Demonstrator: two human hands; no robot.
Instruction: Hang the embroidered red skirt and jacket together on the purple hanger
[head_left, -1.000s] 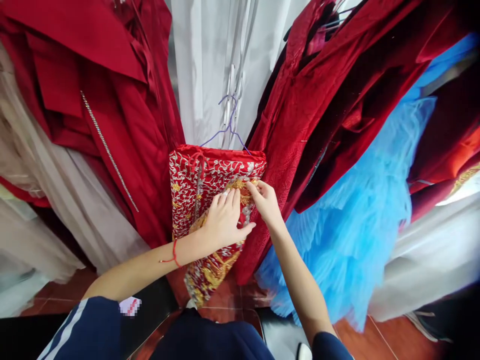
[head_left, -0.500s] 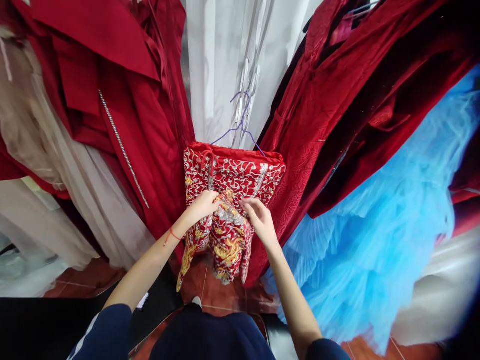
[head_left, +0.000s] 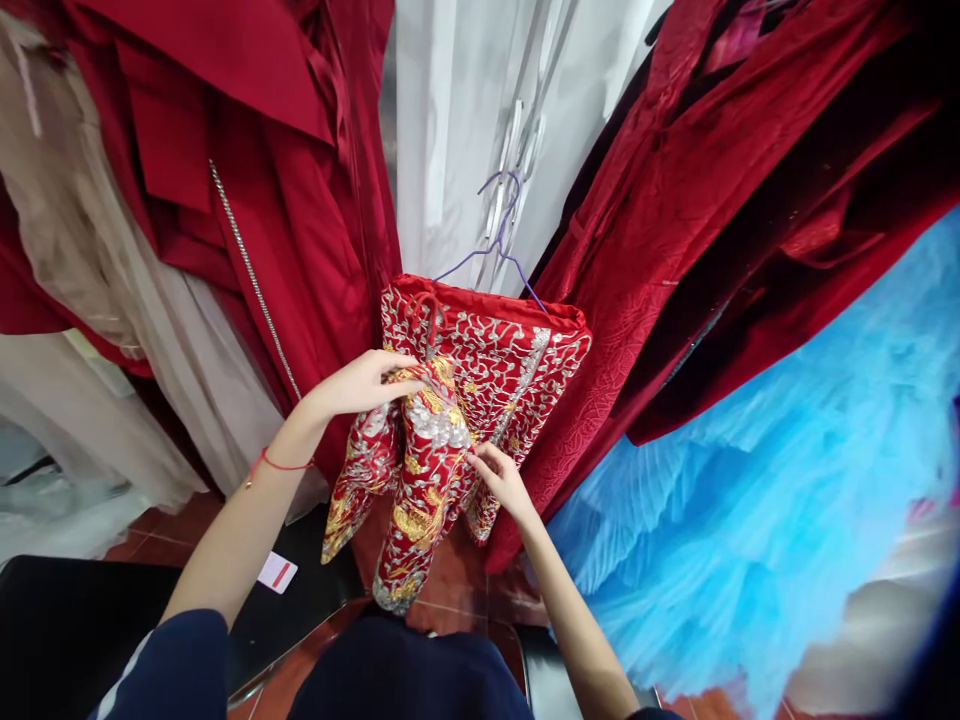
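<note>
A red garment [head_left: 510, 350] embroidered in silver and gold hangs folded over a purple wire hanger [head_left: 501, 235] between other clothes. My left hand [head_left: 360, 382] grips a gathered, hanging part of this garment [head_left: 416, 470] at its top, fingers closed round the cloth. My right hand [head_left: 501, 480] pinches the same hanging cloth lower down on its right edge. A thin red string circles my left wrist [head_left: 281, 462].
Dark red robes [head_left: 300, 200] hang at left with beige fabric [head_left: 82, 270] beyond. Red velvet garments [head_left: 712, 180] and a blue tulle dress [head_left: 750, 540] crowd the right. White cloth [head_left: 457, 130] hangs behind. Below lie a reddish tiled floor [head_left: 457, 590] and a black surface [head_left: 67, 620].
The lower part of the embroidered garment has been pulled loose and gathered into a hanging bunch. My left hand rose to its top; my right hand dropped lower on it.
</note>
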